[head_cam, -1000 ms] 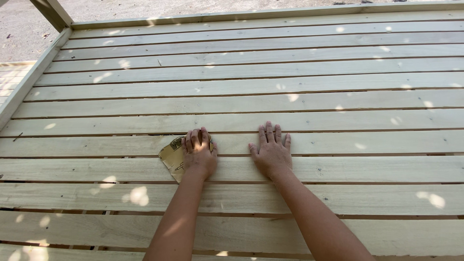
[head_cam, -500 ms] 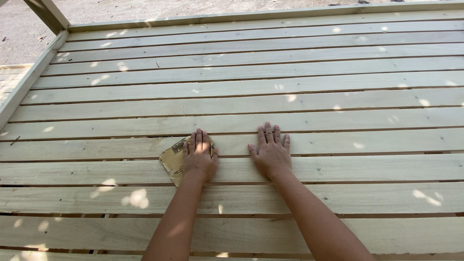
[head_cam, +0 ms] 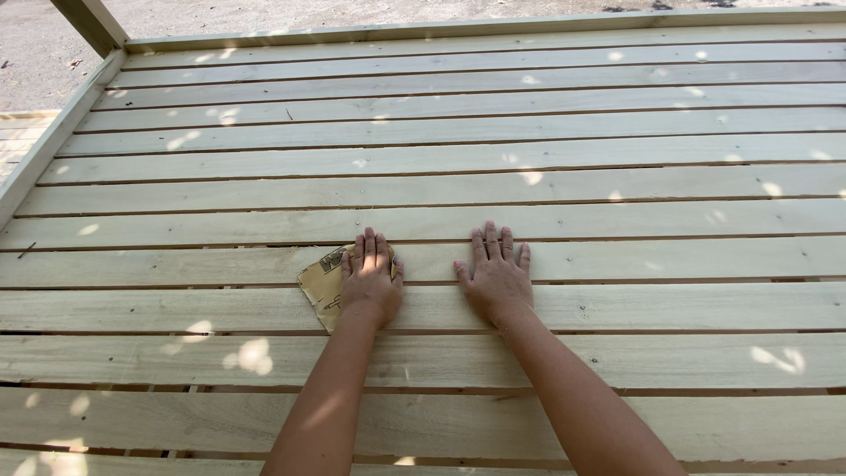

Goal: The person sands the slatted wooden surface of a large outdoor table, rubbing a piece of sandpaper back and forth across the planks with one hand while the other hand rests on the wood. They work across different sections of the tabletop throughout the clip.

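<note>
Right now the left hand (head_cam: 371,282) lies flat, fingers spread, pressing a tan sheet of sandpaper (head_cam: 322,286) onto a pale wooden slat (head_cam: 661,260); its grip is not closed around it. Most of the paper sticks out to the left. The right hand (head_cam: 495,275) rests flat and bare just beside, holding nothing. The slats run left to right, with lots of room both ways.

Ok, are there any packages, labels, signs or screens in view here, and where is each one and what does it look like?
No packages, signs or screens.
Sheet of sandpaper: tan, roughly square, lying flat on the pale wooden slats, partly under the left hand; dark printed markings on its upturned backing.
The right hand lies flat on bare wood, nothing printed near it.
</note>
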